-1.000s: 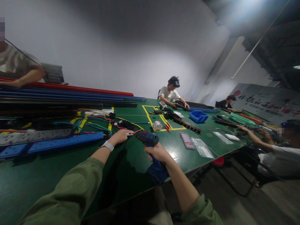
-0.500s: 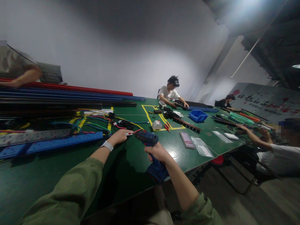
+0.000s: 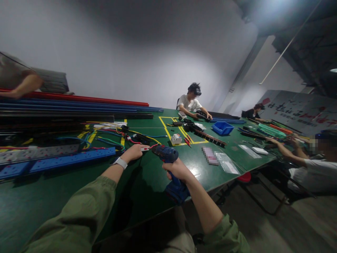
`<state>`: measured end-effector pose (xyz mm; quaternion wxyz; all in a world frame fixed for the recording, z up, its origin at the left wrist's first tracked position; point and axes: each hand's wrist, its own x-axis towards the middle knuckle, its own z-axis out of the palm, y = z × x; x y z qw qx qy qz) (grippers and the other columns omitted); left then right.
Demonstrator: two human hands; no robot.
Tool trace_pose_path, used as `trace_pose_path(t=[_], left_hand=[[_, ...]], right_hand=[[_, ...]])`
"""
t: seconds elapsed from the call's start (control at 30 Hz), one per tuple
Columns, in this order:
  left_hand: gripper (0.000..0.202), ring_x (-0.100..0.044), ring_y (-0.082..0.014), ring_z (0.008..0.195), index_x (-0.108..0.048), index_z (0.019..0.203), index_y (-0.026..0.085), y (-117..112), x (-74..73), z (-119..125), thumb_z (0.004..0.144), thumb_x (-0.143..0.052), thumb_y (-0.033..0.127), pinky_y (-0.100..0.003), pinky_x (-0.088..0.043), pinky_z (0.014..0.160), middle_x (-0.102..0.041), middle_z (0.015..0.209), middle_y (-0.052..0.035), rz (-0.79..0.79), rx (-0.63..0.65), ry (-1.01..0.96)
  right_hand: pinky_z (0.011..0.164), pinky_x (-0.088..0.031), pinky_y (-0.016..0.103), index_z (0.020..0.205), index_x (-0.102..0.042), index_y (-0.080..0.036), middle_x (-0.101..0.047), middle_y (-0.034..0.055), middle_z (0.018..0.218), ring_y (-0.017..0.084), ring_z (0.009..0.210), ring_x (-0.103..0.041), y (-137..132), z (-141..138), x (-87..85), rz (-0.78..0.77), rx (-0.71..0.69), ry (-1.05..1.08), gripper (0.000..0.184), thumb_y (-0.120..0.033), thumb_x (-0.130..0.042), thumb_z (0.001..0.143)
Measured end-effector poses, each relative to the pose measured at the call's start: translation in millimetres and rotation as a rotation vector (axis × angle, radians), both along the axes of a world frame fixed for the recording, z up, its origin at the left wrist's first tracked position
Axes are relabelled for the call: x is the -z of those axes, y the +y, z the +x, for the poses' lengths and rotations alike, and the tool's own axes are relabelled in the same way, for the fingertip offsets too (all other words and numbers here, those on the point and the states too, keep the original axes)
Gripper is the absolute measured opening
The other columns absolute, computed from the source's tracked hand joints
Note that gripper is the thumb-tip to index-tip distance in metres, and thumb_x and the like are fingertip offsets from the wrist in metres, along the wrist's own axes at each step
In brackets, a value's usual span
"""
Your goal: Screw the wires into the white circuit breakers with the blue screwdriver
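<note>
Fingers of right hand (image 3: 178,169) clamped round blue drill (image 3: 166,154), left hand (image 3: 134,152) pinching white part (image 3: 145,149) (at tip)

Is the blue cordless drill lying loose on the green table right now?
No, the right hand grips the blue cordless drill by its handle, its tip pointed at the small white part pinched in the left hand.

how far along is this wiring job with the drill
Seemingly done: a blue socket strip lies whole on the table. In hand: the right hand grips the blue drill, its bit at a small white part pinched in the left hand. Probably left: the grey strip, coloured wires and a white breaker lie untouched beyond.
</note>
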<state>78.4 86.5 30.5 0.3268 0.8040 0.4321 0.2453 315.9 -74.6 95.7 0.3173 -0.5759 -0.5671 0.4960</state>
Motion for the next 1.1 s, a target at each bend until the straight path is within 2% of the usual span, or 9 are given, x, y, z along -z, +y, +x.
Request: trace_pose_path(t=[0.27,0.57,0.87,1.1], left_hand=[[0.062,-0.07,-0.0287,0.122,-0.077,0.129,0.016,3.9,5.8,-0.6,0.07,-0.058,0.016,-0.033,-0.05,0.109,-0.077,0.126,-0.0103,0.006,0.006,-0.005],[0.063,-0.069,-0.0308,0.124,-0.077,0.128,0.017,1.2,1.1,0.6,0.068,-0.059,0.016,-0.035,-0.051,0.108,-0.077,0.126,-0.0111,-0.011,0.007,-0.013],[0.065,-0.071,-0.0288,0.12,-0.077,0.129,0.016,8.5,11.7,-0.4,0.068,-0.056,0.013,-0.033,-0.051,0.107,-0.078,0.125,-0.0112,-0.011,-0.005,-0.015],[0.063,-0.07,-0.0293,0.122,-0.077,0.128,0.016,4.7,6.5,-0.1,0.068,-0.057,0.013,-0.033,-0.051,0.108,-0.077,0.127,-0.0111,-0.011,-0.003,-0.018]], right_hand=[[0.041,-0.035,0.02,0.083,-0.059,-0.019,-0.049,-0.0065,0.043,0.012,0.04,-0.048,-1.0,-1.8,-1.4,0.005,-0.008,0.015,0.006,-0.016,-0.061,0.078],[0.042,-0.035,0.02,0.087,-0.062,-0.018,-0.051,-0.0061,0.044,0.011,0.04,-0.049,0.0,-0.8,1.1,0.012,-0.002,0.019,0.009,-0.018,-0.062,0.077],[0.042,-0.036,0.02,0.093,-0.063,-0.018,-0.052,-0.0065,0.045,0.012,0.04,-0.049,2.3,1.4,3.3,0.032,-0.02,0.011,0.016,-0.019,-0.063,0.077],[0.042,-0.037,0.02,0.094,-0.063,-0.017,-0.052,-0.0069,0.045,0.012,0.039,-0.048,1.9,1.6,3.3,0.049,-0.037,0.028,0.016,-0.02,-0.062,0.077]])
